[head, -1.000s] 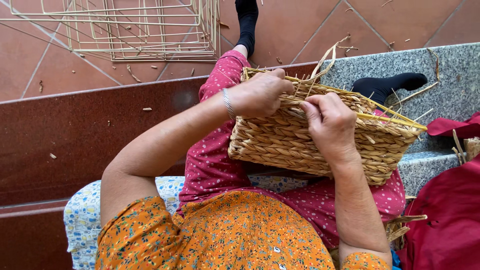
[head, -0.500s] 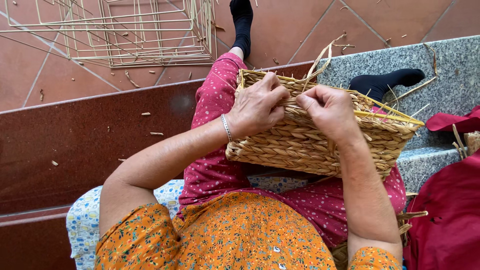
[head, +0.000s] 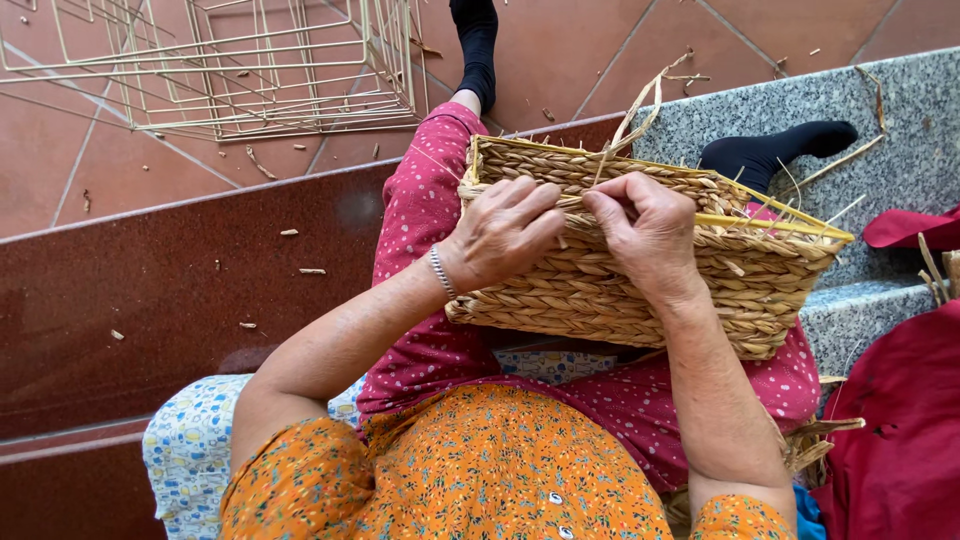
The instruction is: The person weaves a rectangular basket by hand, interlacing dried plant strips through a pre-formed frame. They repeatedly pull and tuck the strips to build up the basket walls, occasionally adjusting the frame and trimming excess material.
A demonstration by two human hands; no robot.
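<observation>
A rectangular woven straw basket (head: 600,290) rests on my lap, over pink dotted trousers. My left hand (head: 500,232) lies on the near rim of the basket with its fingers bent, pinching a straw strand at the rim. My right hand (head: 645,228) sits right beside it on the same rim, fingertips pressed onto the braid. The two hands almost touch at the fingertips. Loose straw ends (head: 640,100) stick up from the basket's far edge. A silver bracelet (head: 440,272) circles my left wrist.
Wire basket frames (head: 250,70) lie on the red tiled floor at the upper left. A dark red step (head: 150,300) runs along my left, a grey granite step (head: 900,110) on the right. Red cloth (head: 900,440) and straw scraps sit at the right edge.
Both hands have drawn closer together at the middle of the near rim. The basket has tipped slightly, showing more of its front wall.
</observation>
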